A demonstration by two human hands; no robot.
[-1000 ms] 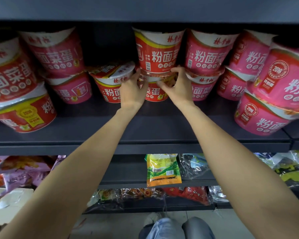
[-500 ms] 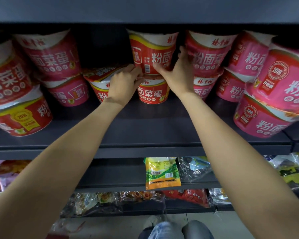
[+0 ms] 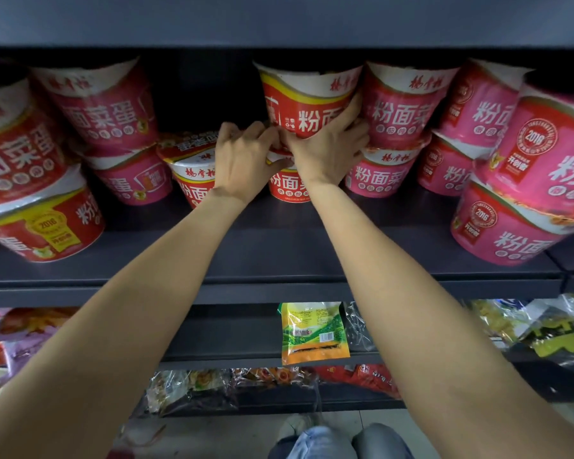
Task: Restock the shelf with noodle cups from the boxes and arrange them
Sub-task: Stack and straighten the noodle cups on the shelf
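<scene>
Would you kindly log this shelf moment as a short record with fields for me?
setting: dark store shelf with noodle cups stacked two high
left hand: at the junction of the two middle red cups, fingers curled
right hand: pressed against the upper red cup, fingers spread on its side
lower red cup: upright under the upper one
tilted red cup: alone, leaning, left of the hands
pink cups: stacked to the right
gap: empty space above the tilted cup
below: green-yellow packet on the next shelf

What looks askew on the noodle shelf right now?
The lone red cup left of the left hand tilts, lid facing forward, with nothing stacked on it. The far-left stack leans too. No spills or damage visible.
</scene>
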